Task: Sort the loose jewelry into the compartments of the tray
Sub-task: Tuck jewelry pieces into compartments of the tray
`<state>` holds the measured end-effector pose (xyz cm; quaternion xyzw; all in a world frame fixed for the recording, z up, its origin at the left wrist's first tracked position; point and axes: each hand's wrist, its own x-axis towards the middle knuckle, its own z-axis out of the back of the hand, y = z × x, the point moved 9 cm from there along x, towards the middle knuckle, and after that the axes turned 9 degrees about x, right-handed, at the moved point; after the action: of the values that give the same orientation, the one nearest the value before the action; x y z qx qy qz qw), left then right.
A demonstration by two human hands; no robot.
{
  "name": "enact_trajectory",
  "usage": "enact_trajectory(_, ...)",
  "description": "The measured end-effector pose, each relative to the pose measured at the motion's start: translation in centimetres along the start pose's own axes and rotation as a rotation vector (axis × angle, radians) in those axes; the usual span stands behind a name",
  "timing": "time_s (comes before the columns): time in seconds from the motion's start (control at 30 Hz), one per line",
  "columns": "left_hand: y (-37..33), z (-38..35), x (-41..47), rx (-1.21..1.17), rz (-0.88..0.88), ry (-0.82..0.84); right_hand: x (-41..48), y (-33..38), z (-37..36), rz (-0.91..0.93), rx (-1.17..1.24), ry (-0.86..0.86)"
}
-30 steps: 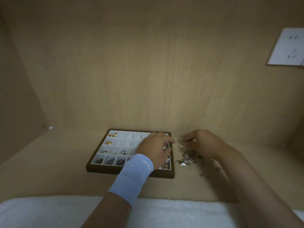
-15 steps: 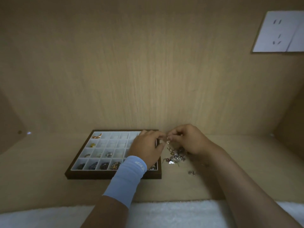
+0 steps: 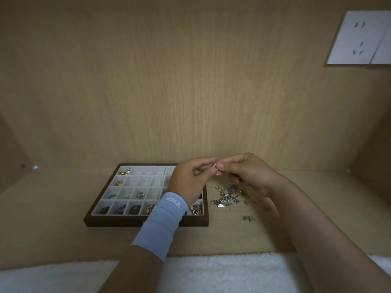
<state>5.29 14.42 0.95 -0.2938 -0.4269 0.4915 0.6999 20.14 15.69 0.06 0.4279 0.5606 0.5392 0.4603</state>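
A dark-framed tray with white compartments lies on the wooden shelf; gold pieces fill its far-left cells and dark pieces its near row. Right of it lies a pile of loose silver jewelry. Above the tray's right edge my left hand and my right hand meet, both pinching one small gold piece between their fingertips. My left wrist wears a light blue band and covers part of the tray's right side.
A single stray silver piece lies nearer me, right of the tray. A white fluffy cloth runs along the shelf's front edge. A white wall socket sits high on the back panel at right.
Both hands rose from the tray edge and the pile, came together, and now hold a small gold piece between them above the shelf.
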Motion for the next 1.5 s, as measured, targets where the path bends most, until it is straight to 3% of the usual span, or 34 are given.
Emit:
enact_trajectory(0.23,0.3,0.6,0.1,-0.087,0.047,-0.059,0.1,0.7,0.3,0.049,0.018,-0.111)
enact_trajectory(0.47,1.1,2.5,-0.6,0.032,0.139,-0.075,-0.1,1.4,-2.0,0.11,-0.093,-0.03)
enact_trajectory(0.83,3.3,8.6,-3.4,0.186,0.13,-0.026,0.8,2.5,-9.0,0.238,-0.327,0.048)
enact_trajectory(1.0,5.2,12.6,-4.2,0.453,0.063,-0.13,2.2,2.9,-11.4,0.284,-0.601,0.042)
enact_trajectory(1.13,6.7,12.3,-5.2,0.737,0.017,-0.015,2.7,2.8,-14.0,0.288,-0.891,0.142)
enact_trajectory(1.5,7.3,11.7,-5.5,0.789,0.029,0.037,3.3,1.7,-19.7,0.422,-1.317,0.261)
